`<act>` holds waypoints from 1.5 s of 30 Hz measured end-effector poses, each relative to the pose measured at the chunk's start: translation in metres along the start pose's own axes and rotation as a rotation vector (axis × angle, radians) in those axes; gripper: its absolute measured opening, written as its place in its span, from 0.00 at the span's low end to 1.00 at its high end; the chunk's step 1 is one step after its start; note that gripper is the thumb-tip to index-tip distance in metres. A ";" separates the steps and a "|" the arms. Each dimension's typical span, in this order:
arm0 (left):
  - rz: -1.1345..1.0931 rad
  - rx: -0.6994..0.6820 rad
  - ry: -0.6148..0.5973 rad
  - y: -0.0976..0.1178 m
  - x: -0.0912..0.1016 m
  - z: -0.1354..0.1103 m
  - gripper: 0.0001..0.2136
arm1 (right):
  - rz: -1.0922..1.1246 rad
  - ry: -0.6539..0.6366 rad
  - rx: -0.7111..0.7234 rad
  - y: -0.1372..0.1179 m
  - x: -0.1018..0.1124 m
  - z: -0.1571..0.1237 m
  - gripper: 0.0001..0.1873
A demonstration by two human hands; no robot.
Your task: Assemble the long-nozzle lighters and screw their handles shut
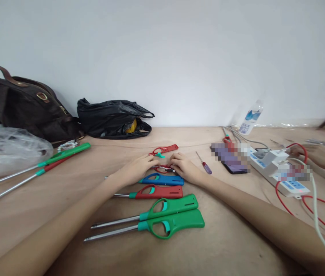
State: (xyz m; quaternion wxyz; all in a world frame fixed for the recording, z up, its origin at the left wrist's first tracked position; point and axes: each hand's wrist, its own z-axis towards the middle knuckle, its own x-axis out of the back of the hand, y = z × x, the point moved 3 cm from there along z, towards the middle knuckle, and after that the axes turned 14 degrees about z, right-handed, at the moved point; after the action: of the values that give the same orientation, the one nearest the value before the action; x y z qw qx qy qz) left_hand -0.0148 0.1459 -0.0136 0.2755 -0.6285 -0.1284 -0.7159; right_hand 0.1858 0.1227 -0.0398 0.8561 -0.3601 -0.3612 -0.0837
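Both hands meet over an opened red gas lighter lying on the table, with dark and light inner parts showing. My left hand has its fingers curled onto the trigger-loop end of it. My right hand pinches at its handle end; the fingertips partly hide what they grip. Just beyond lies a loose red casing piece beside a teal trigger. Nearer me, a blue gas lighter, a red gas lighter and two green gas lighters lie in a row.
A purple-handled screwdriver, a phone and a corded power strip lie to the right. A water bottle leans near the wall. Another person's hand is at far right. Left stand a backpack and black plastic bag.
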 end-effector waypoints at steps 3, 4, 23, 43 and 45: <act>0.018 0.006 -0.015 0.001 0.000 0.001 0.16 | 0.001 -0.006 -0.016 -0.002 0.001 0.000 0.10; 0.023 0.005 -0.016 0.001 0.001 0.002 0.16 | 0.004 -0.006 -0.020 -0.002 0.001 0.000 0.10; 0.017 0.032 -0.022 0.002 -0.001 0.005 0.21 | 0.021 0.001 -0.039 -0.003 0.002 -0.001 0.10; 0.009 0.049 0.010 0.007 0.005 0.005 0.17 | -0.188 0.029 -0.106 -0.016 0.019 0.000 0.03; 0.013 0.048 0.011 0.008 0.005 0.005 0.16 | -0.197 0.046 -0.119 -0.016 0.017 -0.001 0.04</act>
State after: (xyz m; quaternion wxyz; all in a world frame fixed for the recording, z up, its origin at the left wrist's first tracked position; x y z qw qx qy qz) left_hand -0.0070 0.1408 -0.0087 0.2958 -0.6185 -0.1400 -0.7144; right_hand 0.1928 0.1127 -0.0198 0.8289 -0.3709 -0.3696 -0.1970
